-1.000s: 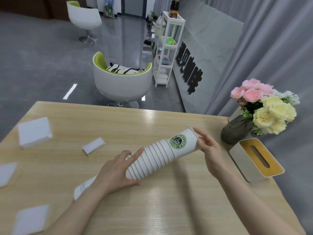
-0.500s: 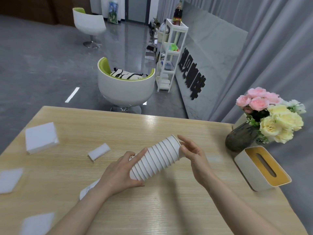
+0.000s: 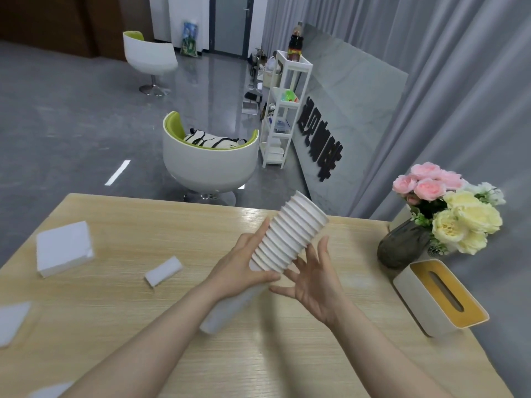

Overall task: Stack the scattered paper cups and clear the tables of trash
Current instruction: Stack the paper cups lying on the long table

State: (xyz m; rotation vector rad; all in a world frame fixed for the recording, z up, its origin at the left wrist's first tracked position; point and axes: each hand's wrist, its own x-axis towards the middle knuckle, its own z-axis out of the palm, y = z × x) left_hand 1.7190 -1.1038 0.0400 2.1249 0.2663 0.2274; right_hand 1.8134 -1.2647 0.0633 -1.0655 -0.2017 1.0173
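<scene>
— So, where are the cups?

— Nested in one white cup stack (image 3: 288, 235), tilted, rims pointing toward one o'clock, held above the wooden surface (image 3: 287, 354). Her left hand (image 3: 241, 271) has its grip curled round the stack's lower part; the right hand (image 3: 311, 278) is spread, fingers straight, just beside it at three o'clock.

— And the trash?

— White napkins: a pile (image 3: 64, 248) at nine o'clock, a folded piece (image 3: 163, 271) nearer. A tissue box (image 3: 439, 297) and flower vase (image 3: 402, 245) sit at three o'clock.
</scene>
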